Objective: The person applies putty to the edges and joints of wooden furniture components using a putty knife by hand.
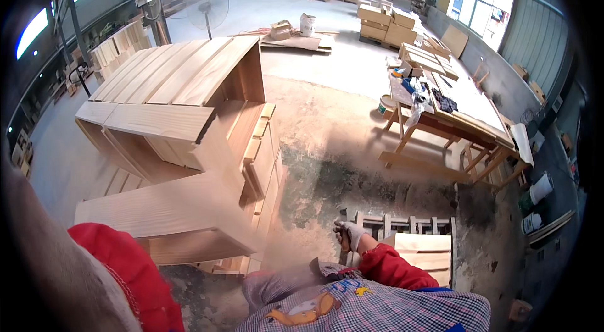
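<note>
My right hand [351, 236], in a white glove with dark patches, is low right of centre at the end of a red sleeve [396, 264]. Its fingers look curled; a small dark piece shows above them, too unclear to name. The hand is beside a slatted pallet [412, 226] bearing pale wooden boards [423, 244]. Another red sleeve [129, 269] is at the lower left, by a large blurred pale shape; my left hand cannot be seen. In front of me, pale wooden drawer-like boxes [154, 200] are stacked at angles, with a slatted wooden piece [179, 71] behind.
A workbench [465, 124] at the right carries panels, cloths and small items. Buckets [540, 187] stand by the right wall. Farther off are stacked wooden boxes [387, 24], a standing fan [206, 11] and a white bucket [307, 25]. Dusty haze blurs the floor beside the stack.
</note>
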A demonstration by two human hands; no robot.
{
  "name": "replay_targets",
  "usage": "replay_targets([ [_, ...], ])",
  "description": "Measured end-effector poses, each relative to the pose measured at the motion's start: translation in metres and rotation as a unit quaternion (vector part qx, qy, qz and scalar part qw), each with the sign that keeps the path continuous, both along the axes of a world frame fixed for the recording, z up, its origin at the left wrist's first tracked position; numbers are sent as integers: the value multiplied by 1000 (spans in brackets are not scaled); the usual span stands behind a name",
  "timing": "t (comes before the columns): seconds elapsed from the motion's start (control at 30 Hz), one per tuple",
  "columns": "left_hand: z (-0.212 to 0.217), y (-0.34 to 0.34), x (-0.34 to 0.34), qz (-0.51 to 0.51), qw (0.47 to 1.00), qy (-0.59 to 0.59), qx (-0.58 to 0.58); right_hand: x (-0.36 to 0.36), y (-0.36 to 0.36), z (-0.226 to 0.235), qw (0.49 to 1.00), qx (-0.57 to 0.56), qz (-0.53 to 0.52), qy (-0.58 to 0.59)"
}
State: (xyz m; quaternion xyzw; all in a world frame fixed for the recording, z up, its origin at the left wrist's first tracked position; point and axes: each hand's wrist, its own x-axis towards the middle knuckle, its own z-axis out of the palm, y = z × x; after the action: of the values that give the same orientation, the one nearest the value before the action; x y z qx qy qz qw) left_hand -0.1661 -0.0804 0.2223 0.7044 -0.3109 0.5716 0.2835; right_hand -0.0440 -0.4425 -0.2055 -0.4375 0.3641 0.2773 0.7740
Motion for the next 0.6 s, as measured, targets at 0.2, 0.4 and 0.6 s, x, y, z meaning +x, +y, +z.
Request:
replay_targets([
  [0.2, 34, -30, 18, 52, 998, 6, 30, 4, -86, -112, 972, 173, -37, -156],
  [0.4, 68, -60, 15, 69, 997, 20, -6, -36, -104, 18, 988, 89, 27, -125],
  [0.6, 73, -57, -7, 96, 994, 54, -21, -24, -104, 14, 988, 125, 52, -79],
])
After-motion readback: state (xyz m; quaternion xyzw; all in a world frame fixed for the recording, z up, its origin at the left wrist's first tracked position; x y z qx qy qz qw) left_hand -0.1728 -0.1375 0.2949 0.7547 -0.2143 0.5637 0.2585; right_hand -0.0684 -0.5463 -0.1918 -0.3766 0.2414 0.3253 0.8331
